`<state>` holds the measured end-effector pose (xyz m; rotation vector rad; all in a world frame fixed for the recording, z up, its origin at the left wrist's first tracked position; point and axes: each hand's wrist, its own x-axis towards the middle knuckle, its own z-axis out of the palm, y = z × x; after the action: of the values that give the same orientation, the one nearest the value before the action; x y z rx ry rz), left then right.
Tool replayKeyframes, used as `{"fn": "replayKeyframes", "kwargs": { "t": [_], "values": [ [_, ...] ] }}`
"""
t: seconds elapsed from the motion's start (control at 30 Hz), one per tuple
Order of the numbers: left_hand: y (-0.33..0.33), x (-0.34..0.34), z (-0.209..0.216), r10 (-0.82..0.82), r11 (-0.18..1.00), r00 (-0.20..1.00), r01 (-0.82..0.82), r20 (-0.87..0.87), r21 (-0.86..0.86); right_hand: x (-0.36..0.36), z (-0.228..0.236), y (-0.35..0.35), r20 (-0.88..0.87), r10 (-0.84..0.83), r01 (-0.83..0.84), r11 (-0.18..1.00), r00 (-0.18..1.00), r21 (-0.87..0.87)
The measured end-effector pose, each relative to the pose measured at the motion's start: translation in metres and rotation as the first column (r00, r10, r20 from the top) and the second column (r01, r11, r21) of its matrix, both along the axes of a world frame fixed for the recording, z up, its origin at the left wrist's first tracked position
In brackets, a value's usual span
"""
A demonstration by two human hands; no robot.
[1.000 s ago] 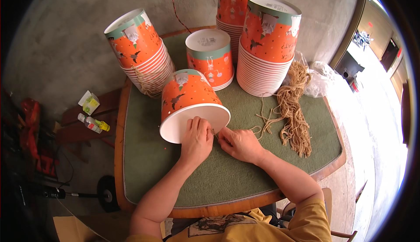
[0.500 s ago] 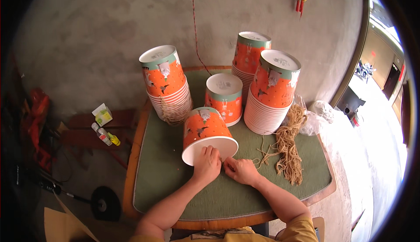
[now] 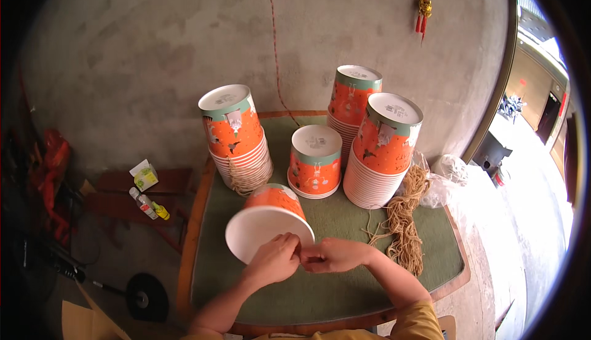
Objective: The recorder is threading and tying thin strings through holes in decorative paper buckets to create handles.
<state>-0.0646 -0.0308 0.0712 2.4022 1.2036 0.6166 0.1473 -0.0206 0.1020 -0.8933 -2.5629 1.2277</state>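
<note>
Head view: a tilted orange-and-white paper bucket (image 3: 274,200) is met at its rim by the left hand (image 3: 276,259) and right hand (image 3: 335,255), both narrowly curled — contents undeterminable, fitting apparently unfinished. Beyond-left, a twine-hung orange bucket stack (image 3: 231,126) seems done; rightward, loose tan twine (image 3: 404,232) remains.

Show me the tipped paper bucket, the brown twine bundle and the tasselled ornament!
Tipped paper bucket (image 3: 265,229): head view, white inside wall.
Brown twine bundle (image 3: 404,223): head view, middle strands.
Tasselled ornament (image 3: 425,8): head view, gold middle part.
</note>
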Motion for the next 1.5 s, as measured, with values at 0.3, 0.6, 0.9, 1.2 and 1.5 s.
{"fn": "replayKeyframes", "kwargs": {
  "t": [0.3,0.6,0.9,1.2,1.5],
  "values": [
    [0.024,-0.007,0.088,-0.001,1.000,0.995,0.000,0.103,0.013,-0.003,0.042,0.036,-0.330,-0.035,-0.094,0.926,0.943,-0.365],
    [0.042,0.011,0.078,0.107,0.987,0.943,-0.139,0.314,0.080,0.022,0.042,0.051,-0.375,-0.338,0.373,0.927,0.863,0.023],
    [0.040,0.008,0.079,0.081,0.995,0.929,-0.098,0.361,0.027,0.001,0.015,0.060,-0.528,-0.246,0.320,0.946,0.813,0.052],
    [0.043,0.002,0.076,0.079,0.990,0.940,-0.113,0.331,0.085,-0.016,0.004,0.049,-0.486,-0.312,0.507,0.789,0.817,0.347],
    [0.054,-0.005,0.072,0.077,0.997,0.924,-0.070,0.374,-0.033,-0.017,-0.007,0.053,-0.418,-0.404,0.524,0.821,0.813,0.226]
  ]
}}
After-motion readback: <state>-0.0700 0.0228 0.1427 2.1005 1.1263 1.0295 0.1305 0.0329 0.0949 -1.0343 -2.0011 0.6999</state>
